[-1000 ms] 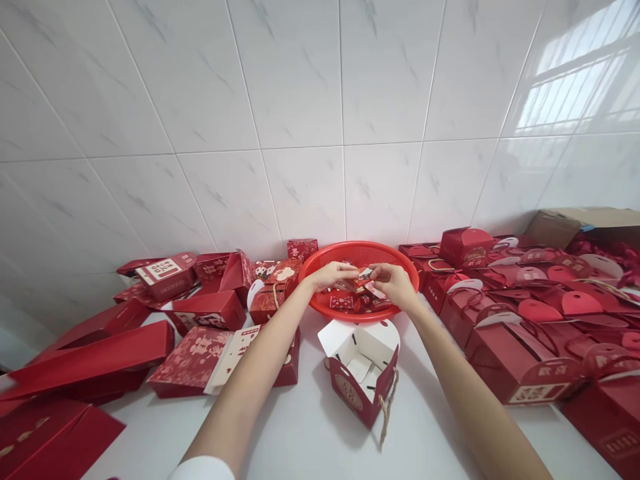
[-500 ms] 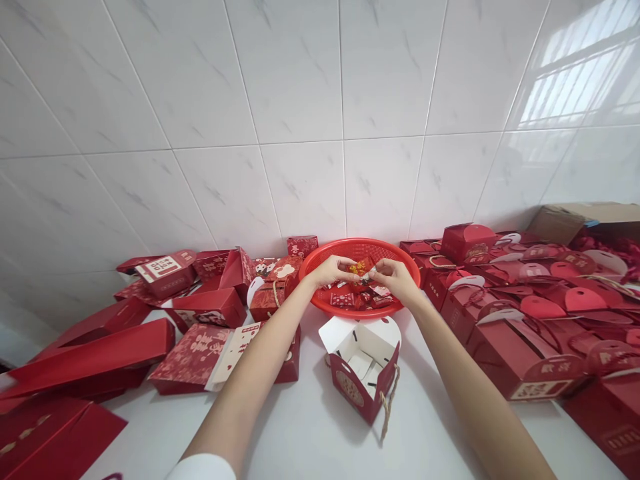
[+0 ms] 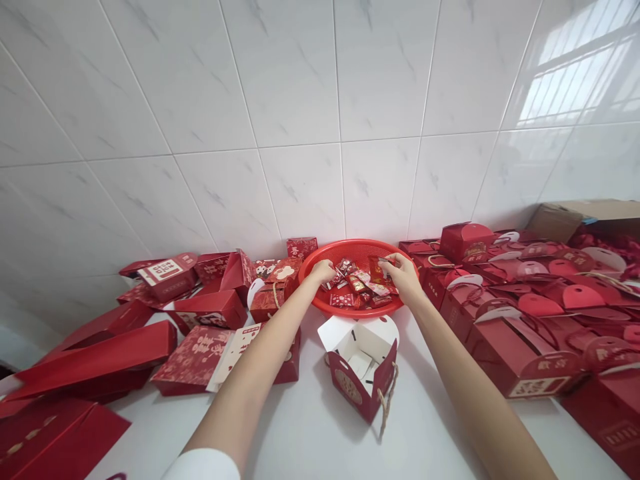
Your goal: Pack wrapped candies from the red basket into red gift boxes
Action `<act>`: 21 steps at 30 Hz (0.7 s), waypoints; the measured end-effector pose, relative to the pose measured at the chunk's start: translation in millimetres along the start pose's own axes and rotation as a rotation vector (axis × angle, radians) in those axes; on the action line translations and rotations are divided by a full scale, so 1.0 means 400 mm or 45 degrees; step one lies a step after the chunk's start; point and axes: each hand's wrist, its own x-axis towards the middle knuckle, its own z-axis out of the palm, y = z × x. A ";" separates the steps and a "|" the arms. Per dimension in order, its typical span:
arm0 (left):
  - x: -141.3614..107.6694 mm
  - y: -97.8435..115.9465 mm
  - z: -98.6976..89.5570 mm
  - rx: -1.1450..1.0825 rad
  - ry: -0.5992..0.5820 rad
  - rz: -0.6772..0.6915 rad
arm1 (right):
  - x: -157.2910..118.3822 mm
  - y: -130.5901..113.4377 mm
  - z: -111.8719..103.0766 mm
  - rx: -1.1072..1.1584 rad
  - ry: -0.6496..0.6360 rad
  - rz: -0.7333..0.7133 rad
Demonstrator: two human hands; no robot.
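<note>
A red plastic basket holds several wrapped candies. At its left side my left hand is closed, fingertips down by a dark red and silver wrapper; what they grip, if anything, is hidden. On the basket's right side my right hand pinches a red candy packet between thumb and fingers. In front of the basket stands a red gift box, its top open and white inside showing. A twisted rope handle hangs from its right side.
Red gift boxes are packed closely along the right. More red boxes lie at various angles on the left. A cardboard carton stands at the back right, and a white tiled wall rises behind the table.
My hands were together above the basket's middle; they have moved apart to its left and right sides. The red packet now shows in my right hand. The open box stays in place.
</note>
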 end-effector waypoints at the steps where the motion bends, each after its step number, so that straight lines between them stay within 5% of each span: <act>1: 0.002 0.001 0.003 0.059 -0.028 -0.003 | 0.000 0.000 0.000 -0.002 -0.004 0.002; 11: 0.037 0.024 -0.006 0.382 -0.129 0.037 | 0.002 0.000 0.000 -0.001 -0.024 0.003; 21: 0.092 0.053 0.016 0.330 -0.185 0.217 | 0.002 0.000 0.004 0.003 0.012 0.020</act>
